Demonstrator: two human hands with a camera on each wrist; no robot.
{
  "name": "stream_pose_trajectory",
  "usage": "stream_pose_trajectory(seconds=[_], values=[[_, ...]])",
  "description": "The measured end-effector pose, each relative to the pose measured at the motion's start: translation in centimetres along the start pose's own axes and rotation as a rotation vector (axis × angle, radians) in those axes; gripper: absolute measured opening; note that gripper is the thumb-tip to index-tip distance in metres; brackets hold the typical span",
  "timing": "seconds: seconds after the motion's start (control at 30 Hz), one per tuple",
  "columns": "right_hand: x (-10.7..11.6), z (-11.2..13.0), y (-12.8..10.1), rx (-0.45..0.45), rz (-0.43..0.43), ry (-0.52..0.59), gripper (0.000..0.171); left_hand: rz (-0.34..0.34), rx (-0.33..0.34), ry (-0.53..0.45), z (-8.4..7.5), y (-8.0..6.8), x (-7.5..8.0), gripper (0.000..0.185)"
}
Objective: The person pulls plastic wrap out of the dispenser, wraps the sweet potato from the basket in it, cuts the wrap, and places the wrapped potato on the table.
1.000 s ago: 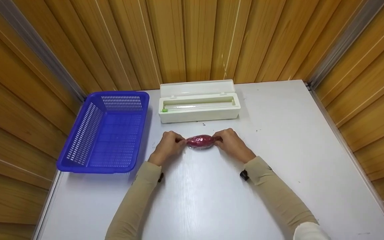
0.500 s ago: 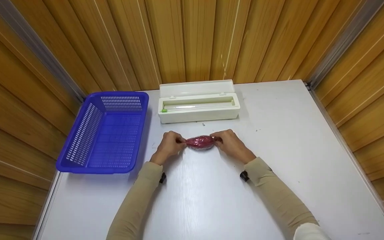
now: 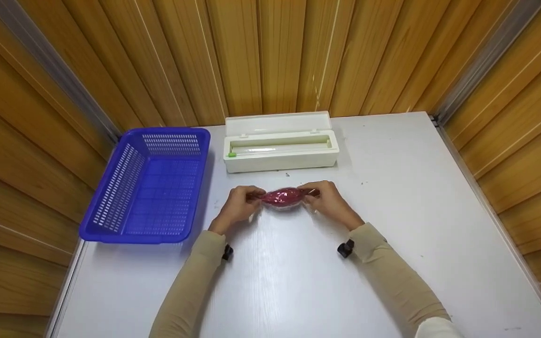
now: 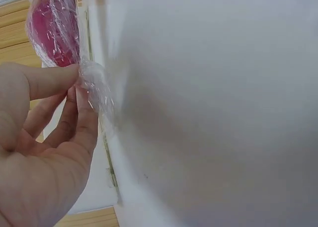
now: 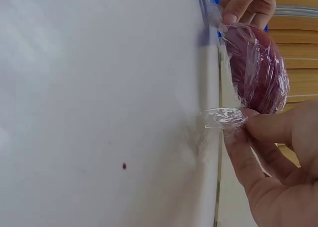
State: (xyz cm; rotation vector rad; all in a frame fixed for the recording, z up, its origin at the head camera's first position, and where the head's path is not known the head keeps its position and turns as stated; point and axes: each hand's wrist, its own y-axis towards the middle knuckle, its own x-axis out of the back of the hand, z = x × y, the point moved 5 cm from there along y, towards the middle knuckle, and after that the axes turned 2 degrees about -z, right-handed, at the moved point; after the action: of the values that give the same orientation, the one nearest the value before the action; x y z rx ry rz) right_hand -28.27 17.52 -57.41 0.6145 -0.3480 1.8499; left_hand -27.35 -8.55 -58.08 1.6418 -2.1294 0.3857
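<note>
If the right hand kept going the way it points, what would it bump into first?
Probably the red wrapped thing it already pinches by the film; the right hand points toward it, with the left hand beyond.

A small wood-panelled booth with a white table, cling-film dispenser and blue basket.

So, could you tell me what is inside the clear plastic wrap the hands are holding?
Inside the plastic wrap sits a rounded dark red object; the crinkled film blurs what it is. The left hand and right hand pinch the wrap's twisted ends.
</note>
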Motion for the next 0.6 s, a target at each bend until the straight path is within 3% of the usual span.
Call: stream_pose_trajectory(seconds=[0.37,0.5,0.6], values=[[0.1,-0.2,-0.4,-0.035,-0.025,0.247,0.032,0.035,0.016,-0.147,-0.4,-0.7,0.0,0.026],[-0.1,-0.5,-0.6,-0.048,-0.023,0.286,0.032,0.037,0.043,-0.174,-0.5,-1.0,-0.1,0.024],[-0.3,-0.3,-0.7,-0.032,-0.012,0.246,0.031,0.038,0.062,-0.161,-0.5,-1.1,-0.1,0.023]])
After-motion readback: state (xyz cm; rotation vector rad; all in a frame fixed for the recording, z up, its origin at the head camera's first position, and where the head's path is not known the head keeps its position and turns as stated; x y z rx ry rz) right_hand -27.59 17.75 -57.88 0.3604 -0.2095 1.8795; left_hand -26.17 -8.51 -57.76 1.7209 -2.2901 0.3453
